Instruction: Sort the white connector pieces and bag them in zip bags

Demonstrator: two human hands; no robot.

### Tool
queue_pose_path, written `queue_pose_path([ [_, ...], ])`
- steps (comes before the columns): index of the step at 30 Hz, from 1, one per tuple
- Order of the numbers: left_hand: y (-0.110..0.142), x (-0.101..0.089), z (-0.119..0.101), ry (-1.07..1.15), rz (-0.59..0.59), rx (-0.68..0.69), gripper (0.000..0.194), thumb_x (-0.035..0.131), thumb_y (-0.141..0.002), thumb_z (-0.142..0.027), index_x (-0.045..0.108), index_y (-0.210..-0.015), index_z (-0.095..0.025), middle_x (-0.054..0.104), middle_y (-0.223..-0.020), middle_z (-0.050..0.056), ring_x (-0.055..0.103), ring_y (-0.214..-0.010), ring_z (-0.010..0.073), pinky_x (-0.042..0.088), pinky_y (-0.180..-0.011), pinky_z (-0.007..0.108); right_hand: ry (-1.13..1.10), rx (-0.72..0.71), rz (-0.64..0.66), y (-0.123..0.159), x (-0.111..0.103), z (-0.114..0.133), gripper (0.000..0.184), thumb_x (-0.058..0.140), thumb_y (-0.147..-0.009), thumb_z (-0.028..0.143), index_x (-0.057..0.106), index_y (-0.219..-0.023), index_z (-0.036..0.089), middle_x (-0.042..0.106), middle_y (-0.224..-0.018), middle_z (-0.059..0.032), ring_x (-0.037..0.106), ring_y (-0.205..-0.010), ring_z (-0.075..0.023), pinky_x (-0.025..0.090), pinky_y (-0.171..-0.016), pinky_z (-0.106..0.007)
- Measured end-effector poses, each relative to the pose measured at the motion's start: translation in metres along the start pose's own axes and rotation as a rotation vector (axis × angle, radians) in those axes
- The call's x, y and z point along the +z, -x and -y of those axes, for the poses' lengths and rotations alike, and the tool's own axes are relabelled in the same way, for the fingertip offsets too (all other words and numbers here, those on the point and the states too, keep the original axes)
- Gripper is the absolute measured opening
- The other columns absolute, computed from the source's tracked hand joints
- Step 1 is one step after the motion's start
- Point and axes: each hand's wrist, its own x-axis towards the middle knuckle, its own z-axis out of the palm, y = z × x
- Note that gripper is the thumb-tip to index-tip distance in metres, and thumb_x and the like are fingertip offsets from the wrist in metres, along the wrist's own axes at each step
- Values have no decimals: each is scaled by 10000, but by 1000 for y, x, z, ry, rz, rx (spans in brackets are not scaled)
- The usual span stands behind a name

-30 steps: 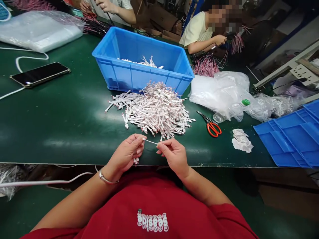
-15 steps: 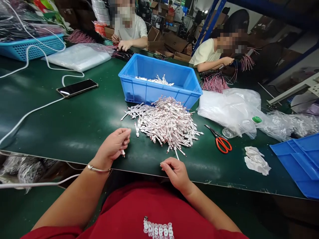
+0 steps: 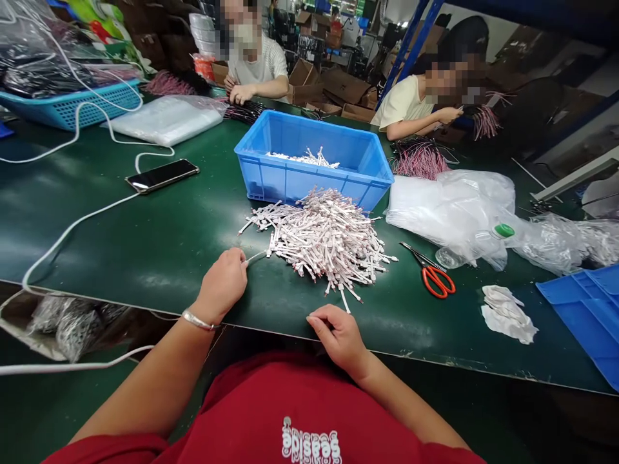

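Observation:
A heap of short white cables with small connectors [image 3: 333, 241] lies on the green table in front of me. My left hand [image 3: 223, 283], left of the heap, is closed in a pinch on one short white cable [image 3: 256, 258], whose far end reaches the heap's left edge. Below the heap, by the table's front edge, my right hand [image 3: 338, 332] has its fingers curled and thumb against the forefinger. Whatever may be between them is hidden. One loose white cable [image 3: 345, 300] sticks out of the heap just above that hand.
Behind the heap stands a blue bin [image 3: 314, 183] with more white cables inside. Red-handled scissors [image 3: 438, 280], crumpled white tissue [image 3: 509, 314] and plastic bags [image 3: 449, 200] lie to the right. On the left is a phone [image 3: 163, 176] with its white cord. Two people sit across the table.
My left hand has turned, and a white cable now points from its fingertips toward the heap; before, a white end showed beneath its curled fingers. My right hand has barely moved.

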Motion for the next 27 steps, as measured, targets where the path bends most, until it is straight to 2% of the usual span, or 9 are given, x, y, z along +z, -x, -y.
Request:
queue_pose_path([
  [2, 11, -11, -3, 191, 73, -24, 136, 437, -855, -284, 523, -856, -178, 565, -785, 65, 536, -729, 218, 410, -664, 317, 5, -25, -44, -4, -1, 2, 110, 555, -885, 213, 649, -933, 183, 655, -803, -42, 603, -674, -115, 504, -604, -230],
  [7, 36, -38, -29, 811, 517, -6, 232, 573, -804, -409, 573, -850, -182, 499, -660, -12, 430, -562, 115, 368, -503, 206, 168, -184, -86, -24, -4, 12, 361, 574, -881, 216, 572, -1242, 234, 540, -1249, -130, 605, -1020, -185, 551, -819, -321],
  [10, 41, -41, -38, 913, 653, -49, 271, 608, -790, -440, 585, -878, -185, 450, -624, -30, 374, -511, 89, 296, -414, 168, 229, -283, -63, -34, -2, 15, 357, 556, -896, 195, 576, -1249, 242, 623, -1157, -99, 618, -1025, -177, 534, -876, -318],
  [13, 43, -37, -37, 941, 762, -115, 299, 583, -807, -474, 574, -906, -192, 409, -604, -43, 337, -474, 77, 269, -375, 156, 255, -312, -61, -37, 0, 14, 297, 526, -909, 166, 624, -1182, 229, 695, -952, -61, 652, -855, -147, 542, -778, -271],
  [17, 42, -31, -34, 1080, 828, -192, 300, 584, -810, -471, 571, -859, -176, 390, -562, -50, 286, -431, 54, 242, -362, 148, 254, -225, -73, -39, -2, 14, 179, 550, -896, 198, 692, -1006, 196, 659, -808, -58, 614, -733, -145, 516, -674, -269],
  [19, 42, -28, -34, 1191, 837, -237, 282, 608, -799, -438, 577, -809, -158, 396, -541, -49, 265, -421, 39, 212, -367, 140, 190, -184, -32, -39, -5, 16, 132, 581, -880, 223, 698, -928, 187, 630, -779, -51, 594, -716, -137, 506, -662, -264],
  [21, 41, -26, -35, 1282, 830, -291, 245, 651, -771, -374, 581, -763, -140, 410, -528, -47, 260, -418, 25, 187, -371, 131, 106, -133, 8, -39, -5, 19, 136, 622, -856, 248, 681, -966, 194, 630, -794, -39, 595, -725, -128, 505, -664, -254],
  [25, 39, -20, -36, 1383, 831, -368, 161, 700, -716, -247, 605, -751, -121, 468, -559, -36, 316, -425, 12, 191, -370, 110, -108, 63, 9, -37, -3, 22, 356, 661, -821, 284, 595, -1166, 227, 662, -863, -24, 606, -703, -105, 467, -535, -201],
  [27, 39, -17, -36, 1408, 842, -373, 142, 695, -725, -230, 624, -776, -118, 491, -582, -31, 347, -430, 8, 222, -376, 99, -223, 120, 30, -38, -2, 23, 327, 640, -832, 283, 604, -1152, 230, 674, -871, -23, 619, -724, -107, 467, -542, -198],
])
